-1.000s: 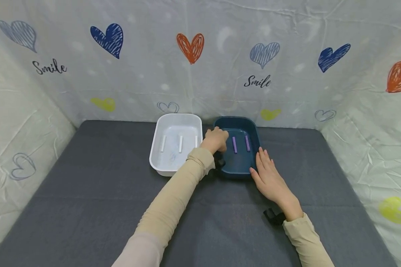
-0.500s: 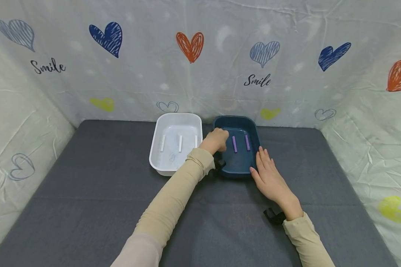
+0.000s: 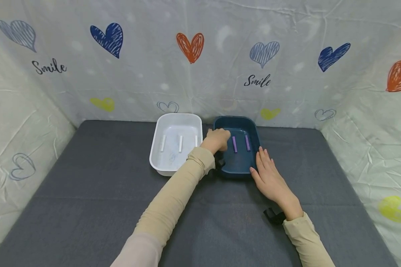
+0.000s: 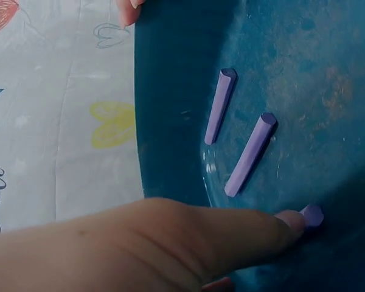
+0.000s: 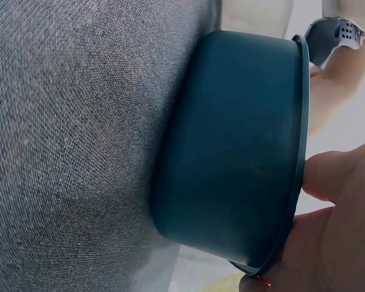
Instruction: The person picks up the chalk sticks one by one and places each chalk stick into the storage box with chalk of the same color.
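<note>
In the head view my left hand [image 3: 217, 140] reaches into the left side of the dark teal tray [image 3: 235, 168], back of the hand up and fingers bent down. The left wrist view shows its thumb against the end of a purple chalk stick [image 4: 313, 216], pinching it low by the tray floor; the rest of that stick is hidden. Two more purple chalk sticks [image 4: 250, 155] lie side by side on the floor of the tray. My right hand [image 3: 270, 178] rests on the tray's near right rim with fingers extended; its thumb touches the rim in the right wrist view.
Left of the teal tray stands a white tray [image 3: 163, 168] holding three white sticks [image 3: 180, 144], one partly hidden by my left arm. Both trays sit at the back of a grey cloth-covered table [image 3: 87, 193], close to a hanging sheet [image 3: 220, 59] printed with hearts.
My left hand shifts very slightly to the right inside the teal tray. The right hand, both trays and the visible chalk sticks stay where they were.
</note>
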The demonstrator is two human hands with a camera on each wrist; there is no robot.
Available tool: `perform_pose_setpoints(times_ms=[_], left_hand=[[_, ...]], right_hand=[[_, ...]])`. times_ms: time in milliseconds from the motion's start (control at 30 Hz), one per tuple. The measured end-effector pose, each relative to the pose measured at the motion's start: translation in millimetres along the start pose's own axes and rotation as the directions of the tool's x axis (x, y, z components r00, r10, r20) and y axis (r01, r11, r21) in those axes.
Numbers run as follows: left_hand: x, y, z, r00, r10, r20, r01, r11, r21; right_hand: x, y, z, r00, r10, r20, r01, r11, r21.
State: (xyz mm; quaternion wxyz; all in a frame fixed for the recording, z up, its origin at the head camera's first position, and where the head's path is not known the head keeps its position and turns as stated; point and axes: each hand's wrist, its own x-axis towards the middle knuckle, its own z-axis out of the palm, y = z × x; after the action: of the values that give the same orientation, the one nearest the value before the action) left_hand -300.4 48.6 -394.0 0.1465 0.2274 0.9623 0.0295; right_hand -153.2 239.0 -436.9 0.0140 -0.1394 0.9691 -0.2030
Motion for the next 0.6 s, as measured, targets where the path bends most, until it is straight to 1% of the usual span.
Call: perform_pose_setpoints(times_ms=[200,333,467,600], left_hand=[[-3.9,0.6,-7.7,0.999,0.027,-0.030,-0.027,1.000,0.000],[-6.8,0.1,-12.3,0.998,0.039,-0.044,-0.039,0.999,0.011],[-8.9,-2.5,-12.9,0.996,0.047,-0.077,-0.046,0.999,0.020],[-13.9,-5.4,-12.8,0.992,0.054,-0.117,-0.053,0.999,0.011]], right_hand=[[-0.5,-1,1,1.000,-0.010,-0.019,0.010,1.000,0.003],[0.1,0,1,1.000,-0.009,-0.014,0.009,1.000,0.002],[0.8,0,0,1.000,-0.005,-0.004,0.005,1.000,0.008],[1.2,1,-3,1.000,-0.010,-0.005,0.010,1.000,0.028]])
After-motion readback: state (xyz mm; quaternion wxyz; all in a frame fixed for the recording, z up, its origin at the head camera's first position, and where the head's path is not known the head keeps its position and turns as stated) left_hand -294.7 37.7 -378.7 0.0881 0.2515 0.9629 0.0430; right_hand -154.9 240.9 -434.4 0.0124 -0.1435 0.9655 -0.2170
